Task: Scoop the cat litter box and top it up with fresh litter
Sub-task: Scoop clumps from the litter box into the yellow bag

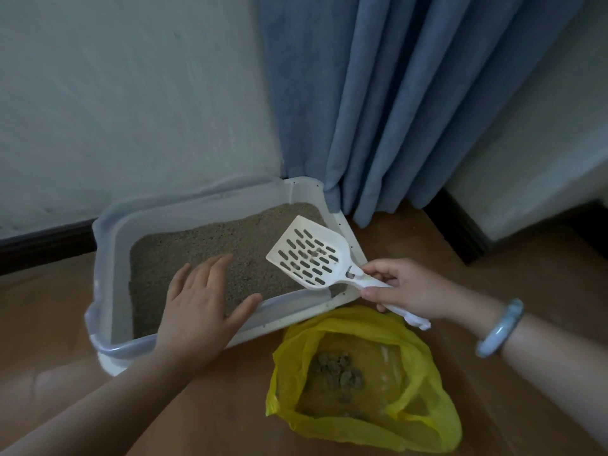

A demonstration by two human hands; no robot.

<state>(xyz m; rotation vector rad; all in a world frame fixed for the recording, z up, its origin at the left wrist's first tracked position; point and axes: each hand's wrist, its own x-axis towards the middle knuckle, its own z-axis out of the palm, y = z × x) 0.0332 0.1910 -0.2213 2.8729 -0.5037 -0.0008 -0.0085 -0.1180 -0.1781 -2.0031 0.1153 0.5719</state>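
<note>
Nearest, the yellow bag point(345, 319) is lying open on the floor just beside the litter box point(110, 232) at its near right corner, clumps point(339, 370) inside; I am reading that as keeping the dump short. Left hand point(200, 307) is lying flat over the near rim, fingers straight and spread, likely steadying. Right hand point(408, 287) is clamping the scoop point(309, 255) by its handle, blade over the box's right end, probably sifting. Curtain point(394, 110) is hanging behind.

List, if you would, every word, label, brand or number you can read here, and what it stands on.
None: the litter scoop, the litter box, the yellow plastic bag and the bangle show no readable lettering in this view.
</note>
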